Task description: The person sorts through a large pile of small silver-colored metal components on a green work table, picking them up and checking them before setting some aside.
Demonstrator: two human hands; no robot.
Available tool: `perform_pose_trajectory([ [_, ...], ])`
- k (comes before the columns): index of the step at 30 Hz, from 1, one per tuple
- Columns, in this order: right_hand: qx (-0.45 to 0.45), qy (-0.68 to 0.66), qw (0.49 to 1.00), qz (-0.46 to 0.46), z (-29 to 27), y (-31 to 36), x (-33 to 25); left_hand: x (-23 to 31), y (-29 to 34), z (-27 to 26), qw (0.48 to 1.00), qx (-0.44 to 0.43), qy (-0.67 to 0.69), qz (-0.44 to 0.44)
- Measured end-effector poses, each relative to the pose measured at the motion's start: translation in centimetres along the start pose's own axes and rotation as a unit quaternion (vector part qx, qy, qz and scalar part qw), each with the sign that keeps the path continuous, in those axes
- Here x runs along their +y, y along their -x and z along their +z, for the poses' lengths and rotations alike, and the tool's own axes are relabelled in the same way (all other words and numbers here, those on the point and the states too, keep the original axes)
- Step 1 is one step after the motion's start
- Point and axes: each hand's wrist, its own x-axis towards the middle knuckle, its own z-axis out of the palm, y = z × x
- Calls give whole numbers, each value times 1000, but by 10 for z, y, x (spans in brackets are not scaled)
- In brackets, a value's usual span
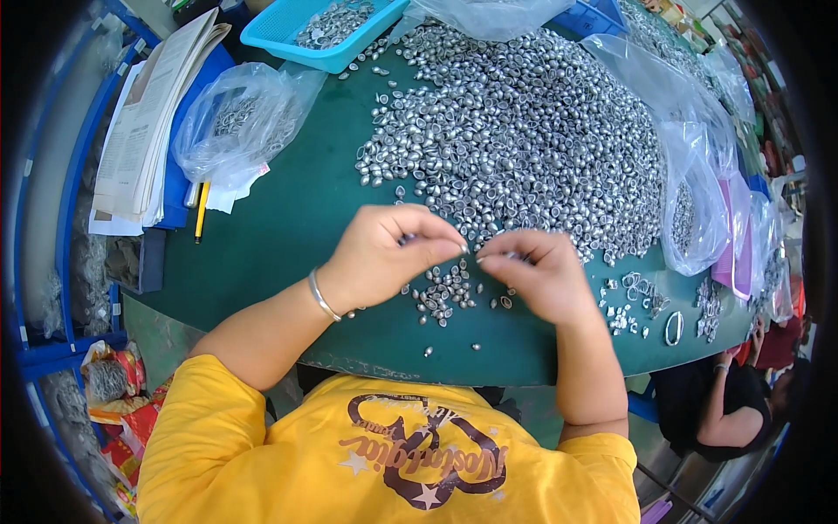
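Note:
My left hand [393, 251], with a silver bangle [323, 297] at its wrist, is closed in a pinch over the table. My right hand [539, 272] is closed in a similar pinch, its fingertips a small gap from the left ones. What either pinch holds is too small and blurred to make out. Just beyond both hands spreads a large heap of small silver oval metal pieces [524, 131], some showing hollow undersides. Below and between the hands lies a smaller cluster of the same pieces [443, 295], with a few loose ones around it.
On the green table [262, 253], a turquoise basket [327, 59] and a clear plastic bag [236, 122] hold more metal parts. Papers [153, 122] and a yellow pencil [202, 212] lie left. Silver rings and bits [642, 293] sit right, near plastic bags [694, 201]. Another person [720, 402] sits at right.

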Motion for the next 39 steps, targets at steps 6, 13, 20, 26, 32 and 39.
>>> perform_pose_trajectory([
  [6, -10, -203, 968, 144, -12, -2, 5, -1, -5, -18, 801, -15, 550, -236],
  [13, 26, 285, 950, -125, 21, 2, 11, -3, 7, 10, 956, -48, -279, 82],
  [20, -64, -294, 946, 117, -23, -1, 8, -8, 10, 16, 898, -69, -410, 143],
  [26, -21, 272, 959, -74, 13, 9, -2, -14, 7, 19, 899, -53, -405, 157],
  [32, -12, 314, 944, -95, 18, 10, -3, -10, 8, 22, 902, -37, -400, 159],
  [39, -37, -83, 995, 42, -21, 2, 1, -8, 3, 19, 978, -29, -195, 65],
])
